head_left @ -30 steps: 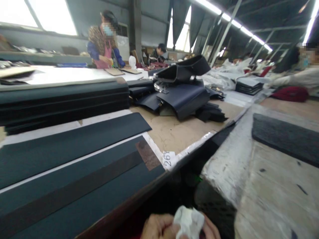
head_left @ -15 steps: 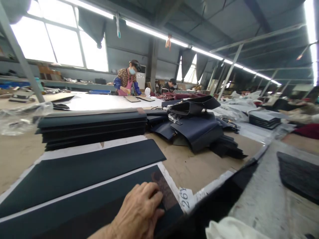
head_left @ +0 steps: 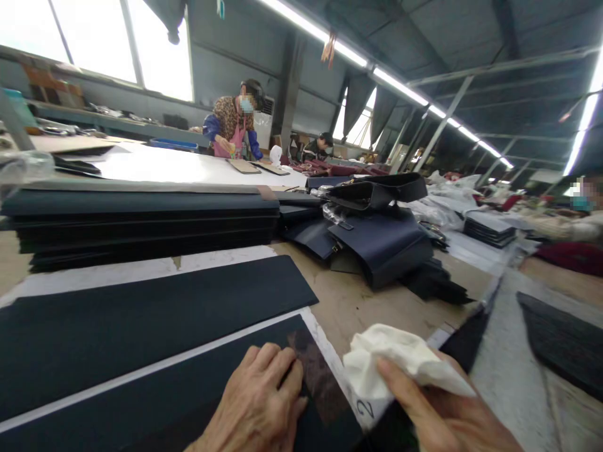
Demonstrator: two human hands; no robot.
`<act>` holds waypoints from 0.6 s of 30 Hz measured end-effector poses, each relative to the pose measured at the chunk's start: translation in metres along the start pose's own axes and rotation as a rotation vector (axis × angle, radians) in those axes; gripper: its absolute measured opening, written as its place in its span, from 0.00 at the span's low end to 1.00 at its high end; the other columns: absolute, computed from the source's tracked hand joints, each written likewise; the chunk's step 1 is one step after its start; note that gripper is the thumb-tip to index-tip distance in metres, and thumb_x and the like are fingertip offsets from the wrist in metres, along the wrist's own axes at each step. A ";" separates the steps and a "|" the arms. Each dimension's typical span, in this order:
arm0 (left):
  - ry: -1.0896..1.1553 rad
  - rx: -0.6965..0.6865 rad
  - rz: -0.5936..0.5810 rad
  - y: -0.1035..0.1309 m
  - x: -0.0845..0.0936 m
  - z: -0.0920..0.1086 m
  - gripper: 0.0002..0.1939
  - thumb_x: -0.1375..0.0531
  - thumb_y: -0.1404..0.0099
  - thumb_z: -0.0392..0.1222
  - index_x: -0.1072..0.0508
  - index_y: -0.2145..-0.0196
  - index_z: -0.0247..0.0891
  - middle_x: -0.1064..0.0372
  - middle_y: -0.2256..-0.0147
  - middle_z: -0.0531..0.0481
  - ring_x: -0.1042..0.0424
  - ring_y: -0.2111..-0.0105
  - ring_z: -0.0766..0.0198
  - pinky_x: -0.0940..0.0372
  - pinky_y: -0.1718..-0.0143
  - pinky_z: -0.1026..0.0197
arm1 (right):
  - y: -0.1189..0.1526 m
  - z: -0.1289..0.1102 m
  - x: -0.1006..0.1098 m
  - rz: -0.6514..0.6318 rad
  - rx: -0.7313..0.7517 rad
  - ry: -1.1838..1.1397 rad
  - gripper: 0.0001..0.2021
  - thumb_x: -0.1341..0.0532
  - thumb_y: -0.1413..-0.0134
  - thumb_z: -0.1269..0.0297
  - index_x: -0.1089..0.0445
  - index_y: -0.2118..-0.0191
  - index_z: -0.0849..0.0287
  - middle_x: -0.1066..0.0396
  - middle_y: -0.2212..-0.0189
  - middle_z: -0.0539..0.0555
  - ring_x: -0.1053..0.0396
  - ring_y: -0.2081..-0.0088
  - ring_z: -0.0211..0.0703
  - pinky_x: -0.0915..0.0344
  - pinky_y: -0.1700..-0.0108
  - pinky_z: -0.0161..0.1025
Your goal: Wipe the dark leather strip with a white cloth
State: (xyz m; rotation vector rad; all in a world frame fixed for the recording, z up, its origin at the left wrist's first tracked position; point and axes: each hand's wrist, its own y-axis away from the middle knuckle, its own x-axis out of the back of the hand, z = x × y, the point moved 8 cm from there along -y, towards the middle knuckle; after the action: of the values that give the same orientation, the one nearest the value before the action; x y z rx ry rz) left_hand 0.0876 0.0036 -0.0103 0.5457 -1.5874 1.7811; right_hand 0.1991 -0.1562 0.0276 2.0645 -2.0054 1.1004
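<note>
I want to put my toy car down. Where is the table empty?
Bare brown table shows between the long dark strips, the pile of navy bags and the white cloth in the right hand. The left hand presses the nearest strip. Stacked sheets crowd the left.

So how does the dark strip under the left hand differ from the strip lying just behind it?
The near strip has a brownish band and patch at its end; the far strip is plain dark all over. The left hand presses flat on the near strip; nothing touches the far strip. The near strip lies by the table edge, beside the white cloth held in the right hand; the far strip lies nearer the stacked sheets. Both lie flat, parallel, on white backing.
</note>
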 end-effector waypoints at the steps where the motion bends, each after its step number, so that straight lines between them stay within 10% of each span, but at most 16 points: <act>1: -0.001 0.001 0.053 0.001 0.002 -0.001 0.09 0.48 0.42 0.35 0.32 0.63 0.38 0.34 0.66 0.48 0.38 0.68 0.59 0.40 0.70 0.57 | -0.001 -0.010 -0.011 -0.053 0.056 -0.017 0.20 0.38 0.57 0.45 0.30 0.61 0.52 0.26 0.67 0.51 0.28 0.67 0.48 0.31 0.70 0.36; 8: 0.018 0.041 0.021 0.000 0.000 -0.002 0.09 0.45 0.41 0.38 0.31 0.61 0.39 0.33 0.64 0.53 0.39 0.67 0.61 0.43 0.68 0.58 | -0.005 -0.034 -0.041 0.051 0.473 0.066 0.09 0.41 0.48 0.57 0.34 0.62 0.54 0.28 0.70 0.47 0.29 0.70 0.39 0.35 0.70 0.31; 18: -0.012 0.019 -0.015 -0.005 -0.001 0.001 0.05 0.45 0.40 0.38 0.31 0.66 0.38 0.35 0.69 0.54 0.42 0.70 0.63 0.48 0.71 0.57 | -0.004 -0.040 -0.068 -0.278 0.660 0.198 0.05 0.45 0.46 0.62 0.37 0.65 0.57 0.35 0.66 0.50 0.35 0.64 0.39 0.39 0.63 0.34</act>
State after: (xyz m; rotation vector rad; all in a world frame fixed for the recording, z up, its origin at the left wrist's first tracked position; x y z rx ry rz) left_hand 0.0918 0.0021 -0.0069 0.5765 -1.5717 1.7861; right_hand 0.1924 -0.0776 0.0240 2.2718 -1.3118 1.9930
